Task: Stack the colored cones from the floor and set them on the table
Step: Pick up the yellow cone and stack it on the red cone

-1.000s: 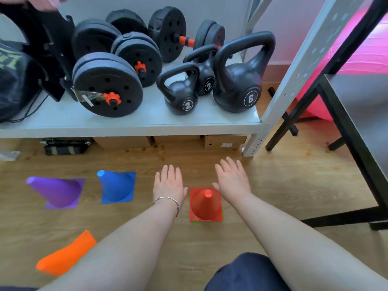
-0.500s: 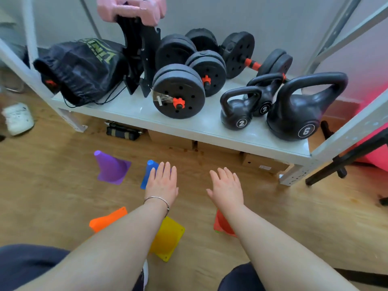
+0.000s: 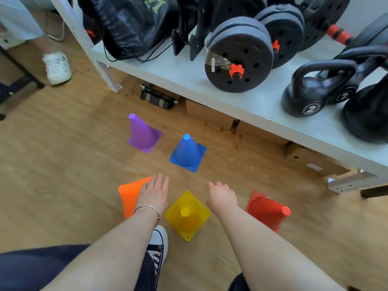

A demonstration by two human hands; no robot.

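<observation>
Several plastic cones stand upright on the wooden floor. The purple cone (image 3: 142, 133) and the blue cone (image 3: 188, 153) are farthest from me. Nearer are the orange cone (image 3: 129, 196), the yellow cone (image 3: 186, 214) and the red cone (image 3: 267, 211). My left hand (image 3: 154, 195) hovers open over the orange cone's right side, hiding part of it. My right hand (image 3: 221, 196) is open with loosely curled fingers, between the yellow and red cones, holding nothing. The table is out of view.
A low white shelf (image 3: 210, 80) carries black dumbbells (image 3: 239, 57), kettlebells (image 3: 308, 95) and a black bag (image 3: 134, 24), with cardboard boxes (image 3: 210, 116) beneath. My sneaker (image 3: 158, 244) is beside the yellow cone. Another person's white shoe (image 3: 57, 67) stands at far left.
The view has swung left and down, bringing all the cones into sight. Both hands have come lower and nearer, the left now over the orange cone.
</observation>
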